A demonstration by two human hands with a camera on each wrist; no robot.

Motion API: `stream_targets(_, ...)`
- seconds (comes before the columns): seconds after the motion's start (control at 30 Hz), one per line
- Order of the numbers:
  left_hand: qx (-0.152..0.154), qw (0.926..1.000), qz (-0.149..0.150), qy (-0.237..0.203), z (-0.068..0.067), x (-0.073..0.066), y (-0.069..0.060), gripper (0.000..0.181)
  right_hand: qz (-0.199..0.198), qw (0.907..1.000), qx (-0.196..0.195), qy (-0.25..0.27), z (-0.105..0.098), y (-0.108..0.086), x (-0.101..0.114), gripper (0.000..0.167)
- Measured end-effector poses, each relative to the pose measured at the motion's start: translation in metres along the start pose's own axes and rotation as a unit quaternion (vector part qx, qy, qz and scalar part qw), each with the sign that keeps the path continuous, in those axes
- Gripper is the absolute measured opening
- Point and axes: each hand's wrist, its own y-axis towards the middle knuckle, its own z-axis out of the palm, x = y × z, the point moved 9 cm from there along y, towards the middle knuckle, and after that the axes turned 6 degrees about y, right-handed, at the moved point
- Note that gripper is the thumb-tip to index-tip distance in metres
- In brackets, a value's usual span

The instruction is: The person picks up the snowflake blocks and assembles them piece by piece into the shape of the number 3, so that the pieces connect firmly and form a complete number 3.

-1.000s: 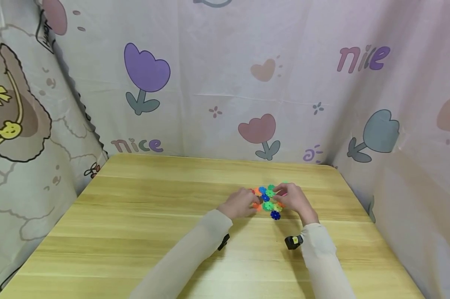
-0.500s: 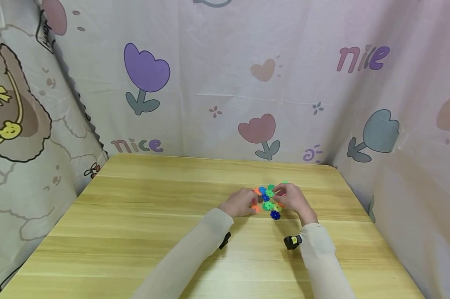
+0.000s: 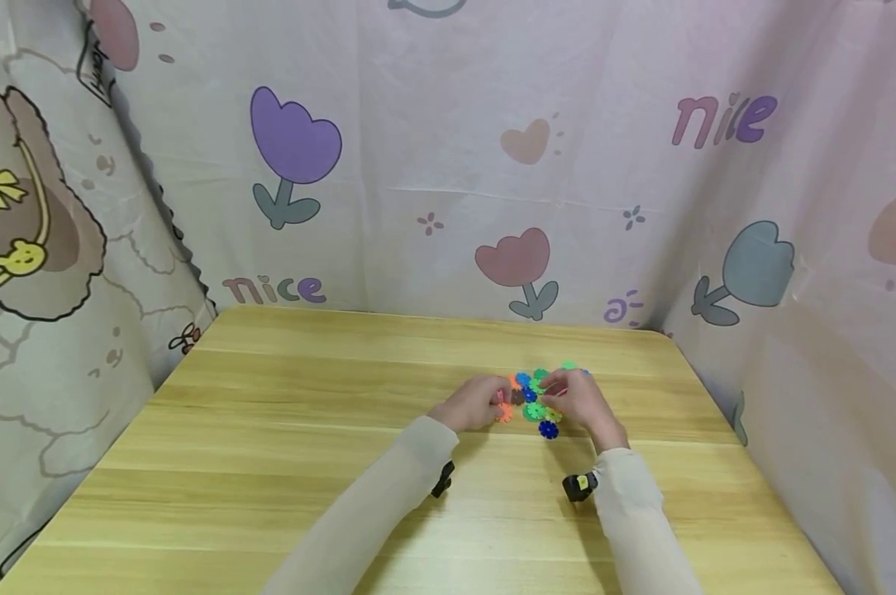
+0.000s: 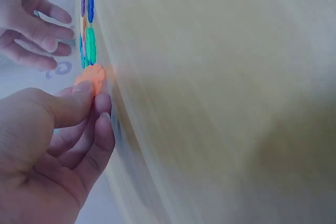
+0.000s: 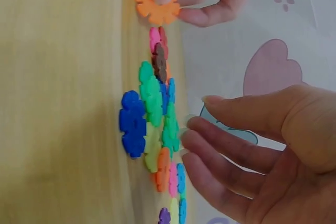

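Note:
In the left wrist view my left hand (image 4: 58, 135) pinches an orange notched disc (image 4: 93, 78) between thumb and fingers, the disc tilted up. The right wrist view shows that orange disc (image 5: 157, 4) at the top, apart from the pile. Below it several flower-shaped discs lie close together: a brown one (image 5: 159, 62), green ones (image 5: 152, 95) and a dark blue one (image 5: 132, 124). Beside this pile my right hand (image 5: 257, 156) hovers with relaxed, slightly bent fingers and nothing between them. From the head view, the left hand (image 3: 474, 403) is left of the discs and the right hand (image 3: 582, 405) right.
The wooden table (image 3: 307, 463) has its back edge against a patterned cloth (image 3: 418, 149). More discs lie on the far side of the pile, including a purple one (image 5: 164, 215) and a light green one (image 3: 569, 365). Each wrist carries a small black camera.
My left hand has drawn the orange disc slightly left, away from the pile. The right hand has shifted a little, and more discs show behind it.

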Motion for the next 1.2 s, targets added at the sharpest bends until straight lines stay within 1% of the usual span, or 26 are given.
stream_targets(0.1, -0.012, 0.9994, 0.003, -0.032, -0.004, 0.005, -0.003, 0.012, 0.005, 0.9999, -0.011, 0.003, 0.000, -0.001, -0.001, 0.018)
stream_targets(0.2, -0.031, 0.9979, 0.009, -0.056, -0.010, 0.008, -0.009, 0.013, 0.007, 0.9999, -0.010, 0.004, 0.003, -0.002, -0.001, 0.016)
stream_targets(0.3, -0.054, 0.9961, 0.020, -0.066, -0.017, 0.011, -0.015, 0.013, 0.012, 0.9999, -0.006, -0.003, 0.006, -0.003, -0.002, 0.016)
stream_targets(0.37, -0.065, 0.9953, 0.018, -0.070, -0.021, 0.013, -0.020, 0.012, 0.011, 0.9999, -0.003, -0.013, 0.007, -0.004, -0.001, 0.017)
stream_targets(0.6, -0.082, 0.9912, 0.024, -0.101, -0.032, 0.020, -0.034, 0.012, 0.007, 0.9999, 0.005, -0.013, 0.011, -0.006, -0.003, 0.021)
stream_targets(0.73, -0.086, 0.9907, 0.024, -0.103, -0.036, 0.025, -0.038, 0.012, 0.005, 0.9997, 0.006, -0.022, 0.012, -0.006, -0.003, 0.020)
stream_targets(0.93, -0.089, 0.9908, 0.021, -0.100, -0.039, 0.032, -0.042, 0.012, -0.014, 0.9992, 0.005, -0.038, 0.016, -0.005, -0.003, 0.020)
stream_targets(1.13, -0.097, 0.9891, 0.047, -0.100, -0.044, 0.033, -0.050, 0.013, -0.026, 0.9989, 0.000, -0.039, 0.018, -0.003, -0.001, 0.018)
stream_targets(1.2, -0.100, 0.9886, 0.052, -0.099, -0.045, 0.034, -0.052, 0.013, -0.030, 0.9986, -0.001, -0.042, 0.019, -0.003, 0.000, 0.018)
